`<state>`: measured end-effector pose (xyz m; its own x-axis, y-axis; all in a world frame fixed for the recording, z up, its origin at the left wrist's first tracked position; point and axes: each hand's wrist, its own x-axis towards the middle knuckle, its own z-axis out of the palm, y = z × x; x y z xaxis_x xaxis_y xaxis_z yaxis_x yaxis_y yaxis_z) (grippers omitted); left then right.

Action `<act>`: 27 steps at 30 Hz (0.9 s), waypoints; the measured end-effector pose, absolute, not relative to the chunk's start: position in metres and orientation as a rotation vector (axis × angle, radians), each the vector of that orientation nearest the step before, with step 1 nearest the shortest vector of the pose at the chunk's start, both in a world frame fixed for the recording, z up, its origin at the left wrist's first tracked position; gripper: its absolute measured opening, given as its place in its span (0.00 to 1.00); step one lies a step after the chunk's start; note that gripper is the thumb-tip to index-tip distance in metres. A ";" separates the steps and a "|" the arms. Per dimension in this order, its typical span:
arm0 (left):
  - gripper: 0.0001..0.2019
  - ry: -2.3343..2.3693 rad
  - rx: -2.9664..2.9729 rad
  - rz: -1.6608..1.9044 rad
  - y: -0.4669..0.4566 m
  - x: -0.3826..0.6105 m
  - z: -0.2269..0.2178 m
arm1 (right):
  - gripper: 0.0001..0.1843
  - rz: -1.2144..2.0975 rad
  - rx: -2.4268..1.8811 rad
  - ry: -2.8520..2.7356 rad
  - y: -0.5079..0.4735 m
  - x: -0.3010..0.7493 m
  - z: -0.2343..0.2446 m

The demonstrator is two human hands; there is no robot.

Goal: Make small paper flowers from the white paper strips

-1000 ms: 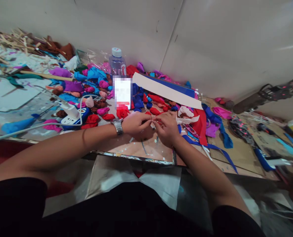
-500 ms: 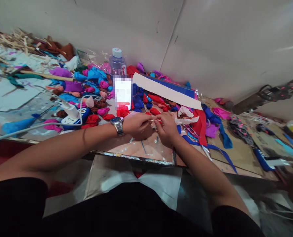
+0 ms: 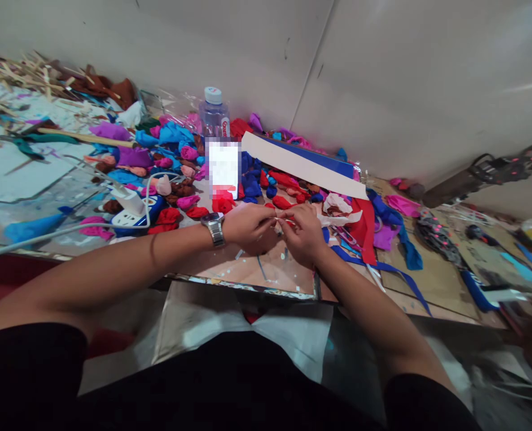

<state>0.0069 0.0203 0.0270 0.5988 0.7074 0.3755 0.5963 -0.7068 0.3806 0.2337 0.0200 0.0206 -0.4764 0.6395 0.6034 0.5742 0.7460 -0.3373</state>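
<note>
My left hand point(image 3: 246, 227), with a wristwatch point(image 3: 213, 228) on its wrist, and my right hand point(image 3: 302, 233) meet over the near edge of the worktable point(image 3: 266, 275). Both pinch a small pale and red piece point(image 3: 280, 222) between their fingertips; I cannot make out what it is. Just beyond my fingers lie several small rolled red, blue and pink fabric buds point(image 3: 266, 185). A crumpled white and brown scrap point(image 3: 337, 206) sits to the right of my right hand.
A phone point(image 3: 223, 167) stands propped behind the buds, a water bottle point(image 3: 213, 114) behind it. A white and blue board point(image 3: 301, 164) lies at the back. A power strip with charger point(image 3: 133, 209) is at left, red and blue cloth strips point(image 3: 373, 233) at right.
Both hands stay pinched together at the same spot; only the fingertips have shifted slightly around the small piece.
</note>
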 end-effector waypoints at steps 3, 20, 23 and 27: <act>0.19 1.066 2.479 0.752 0.018 0.008 0.031 | 0.06 0.131 -0.869 -2.201 0.020 0.235 0.021; 0.19 0.857 2.098 0.751 0.018 0.008 0.039 | 0.07 0.067 -0.842 -2.176 0.016 0.234 0.030; 0.17 0.948 2.330 0.823 0.017 0.008 0.035 | 0.07 0.094 -0.861 -2.181 0.015 0.234 0.029; 0.17 0.996 2.570 0.873 0.016 0.008 0.031 | 0.09 0.113 -0.905 -2.164 0.015 0.232 0.026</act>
<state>0.0081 0.0162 0.0313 0.5869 0.6776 0.4431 0.5283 -0.7352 0.4247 0.2322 0.0154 0.0263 -0.4485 0.6385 0.6254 0.5701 0.7433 -0.3500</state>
